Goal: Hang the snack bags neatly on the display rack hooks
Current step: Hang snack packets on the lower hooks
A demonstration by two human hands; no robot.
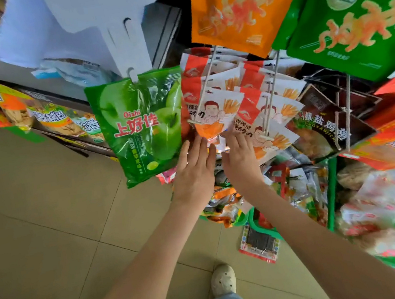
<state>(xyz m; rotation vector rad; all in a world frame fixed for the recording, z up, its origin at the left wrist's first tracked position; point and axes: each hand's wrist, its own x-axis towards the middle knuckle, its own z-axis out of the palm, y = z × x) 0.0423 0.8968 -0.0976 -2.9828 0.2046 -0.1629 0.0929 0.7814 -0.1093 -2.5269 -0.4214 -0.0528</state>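
A green apple-print snack bag [140,124] hangs from a white hook strip [130,64]. To its right, several white-and-orange snack bags [214,113] hang in rows on the white wire hooks [208,77] of the display rack. My left hand [194,168] is open with fingers spread, its fingertips at the lower right edge of the green bag and the bottom of the nearest orange bag. My right hand [238,158] reaches up under that orange bag, fingertips touching its lower edge; whether it pinches the bag is hidden.
Big orange [243,5] and green [356,18] bags hang overhead at upper right. A dark chicken-snack bag [322,124] hangs right of the rows. A green basket [254,220] of loose snacks sits on the tiled floor below. Shelved bags [51,115] line the left wall. My shoe [222,279] is near.
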